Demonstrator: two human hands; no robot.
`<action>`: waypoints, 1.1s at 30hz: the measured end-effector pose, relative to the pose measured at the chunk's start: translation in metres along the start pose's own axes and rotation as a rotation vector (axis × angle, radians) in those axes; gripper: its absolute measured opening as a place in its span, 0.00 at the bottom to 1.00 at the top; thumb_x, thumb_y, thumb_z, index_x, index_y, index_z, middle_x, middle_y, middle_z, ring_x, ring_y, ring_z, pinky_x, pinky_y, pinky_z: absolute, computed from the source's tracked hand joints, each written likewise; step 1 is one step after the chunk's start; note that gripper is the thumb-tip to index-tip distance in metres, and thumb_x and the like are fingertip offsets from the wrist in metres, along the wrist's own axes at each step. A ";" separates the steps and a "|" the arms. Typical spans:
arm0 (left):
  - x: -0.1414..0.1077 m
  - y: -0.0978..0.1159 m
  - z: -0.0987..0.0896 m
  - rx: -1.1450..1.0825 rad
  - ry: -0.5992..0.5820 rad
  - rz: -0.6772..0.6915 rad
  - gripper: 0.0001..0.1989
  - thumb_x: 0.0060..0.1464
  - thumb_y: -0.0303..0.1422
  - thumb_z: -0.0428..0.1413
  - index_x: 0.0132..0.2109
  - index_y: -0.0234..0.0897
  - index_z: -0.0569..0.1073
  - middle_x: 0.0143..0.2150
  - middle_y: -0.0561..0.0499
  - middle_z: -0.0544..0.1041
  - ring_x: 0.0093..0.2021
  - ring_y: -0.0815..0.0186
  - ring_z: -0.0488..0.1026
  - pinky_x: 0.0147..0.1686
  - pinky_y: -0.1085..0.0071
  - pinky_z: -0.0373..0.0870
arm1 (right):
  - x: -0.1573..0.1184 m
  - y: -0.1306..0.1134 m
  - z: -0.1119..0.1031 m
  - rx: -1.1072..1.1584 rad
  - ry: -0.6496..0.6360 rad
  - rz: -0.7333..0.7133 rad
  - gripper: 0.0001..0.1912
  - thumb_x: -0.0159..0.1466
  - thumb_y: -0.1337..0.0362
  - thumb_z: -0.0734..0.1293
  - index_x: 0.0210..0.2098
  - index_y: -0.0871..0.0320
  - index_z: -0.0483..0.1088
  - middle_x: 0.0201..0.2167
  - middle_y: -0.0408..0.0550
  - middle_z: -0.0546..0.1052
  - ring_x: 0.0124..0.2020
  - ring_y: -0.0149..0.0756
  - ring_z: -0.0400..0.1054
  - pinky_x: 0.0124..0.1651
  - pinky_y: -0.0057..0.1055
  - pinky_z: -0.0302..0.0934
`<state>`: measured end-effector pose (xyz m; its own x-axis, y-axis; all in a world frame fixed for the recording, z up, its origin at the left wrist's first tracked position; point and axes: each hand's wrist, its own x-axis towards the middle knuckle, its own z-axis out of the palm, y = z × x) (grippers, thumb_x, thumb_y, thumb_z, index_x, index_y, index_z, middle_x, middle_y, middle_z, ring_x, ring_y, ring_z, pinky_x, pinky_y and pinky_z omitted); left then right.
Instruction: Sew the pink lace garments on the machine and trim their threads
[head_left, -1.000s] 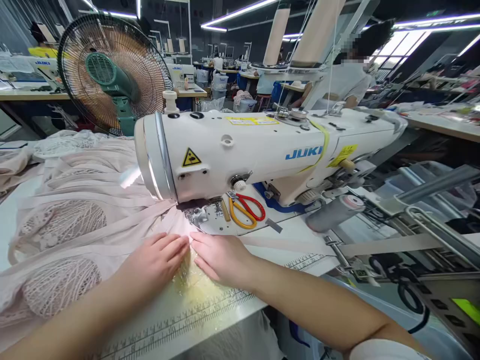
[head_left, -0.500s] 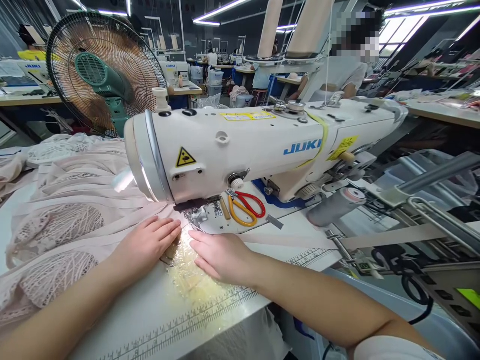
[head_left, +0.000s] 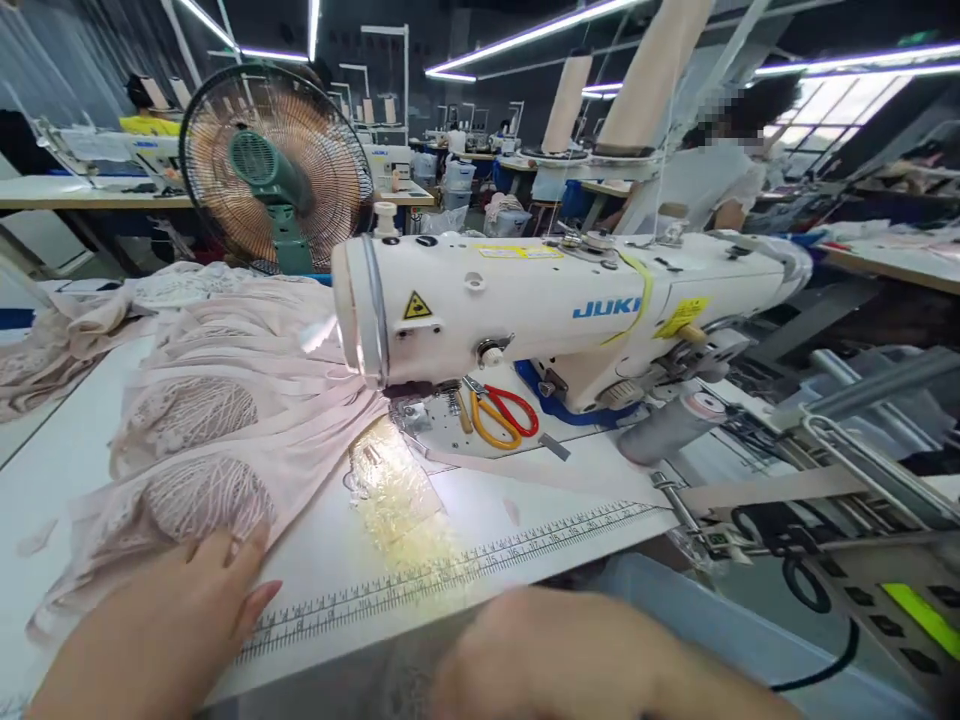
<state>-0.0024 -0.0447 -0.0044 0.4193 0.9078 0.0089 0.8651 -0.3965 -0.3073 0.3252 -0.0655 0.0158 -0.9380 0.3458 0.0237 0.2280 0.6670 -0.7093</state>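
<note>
My left hand lies at the lower left on a pale pink lace-cupped garment. Its fingertips touch the lace, and the thumb is spread away from them. My right hand is a blur in front of the table's near edge; its fingers cannot be made out. Several pink pieces lie bunched together, their straps running under the head of the white sewing machine. Yellowish clear tape covers the tabletop before the needle area. Scissors with one red and one yellow handle rest on the machine bed.
A ruler strip runs along the table's front edge. At the right, a grey thread cone stands near a metal tape guide. A light-blue bin sits below. Behind are a large fan and a seated person.
Both hands have left the needle area. My left hand moved down and left onto the lace; my right moved down toward the front edge. The camera view has shifted.
</note>
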 end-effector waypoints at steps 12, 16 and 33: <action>0.054 -0.054 0.010 -0.238 -0.095 -0.185 0.27 0.61 0.42 0.41 0.63 0.36 0.64 0.59 0.35 0.66 0.51 0.43 0.70 0.48 0.51 0.68 | -0.029 0.086 0.121 -0.142 0.206 0.894 0.14 0.65 0.63 0.59 0.44 0.56 0.74 0.48 0.54 0.77 0.52 0.49 0.69 0.53 0.40 0.61; 0.060 -0.058 0.023 -0.292 -0.041 -0.200 0.28 0.61 0.41 0.40 0.64 0.35 0.62 0.60 0.35 0.64 0.53 0.43 0.67 0.51 0.51 0.65 | -0.017 0.086 0.127 -0.216 0.199 0.921 0.14 0.65 0.63 0.60 0.43 0.59 0.74 0.45 0.56 0.78 0.49 0.51 0.70 0.51 0.42 0.62; 0.036 -0.057 0.010 -0.414 0.205 -0.206 0.20 0.61 0.37 0.44 0.53 0.40 0.74 0.55 0.40 0.71 0.38 0.55 0.75 0.34 0.61 0.70 | -0.019 0.065 0.136 -0.313 0.232 1.096 0.21 0.58 0.69 0.65 0.51 0.62 0.70 0.50 0.61 0.73 0.48 0.51 0.72 0.47 0.39 0.65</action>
<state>-0.0393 0.0117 0.0039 0.2380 0.9439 0.2290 0.9548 -0.2707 0.1232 0.3219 -0.1181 -0.1267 -0.1356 0.9292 -0.3437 0.9725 0.0586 -0.2254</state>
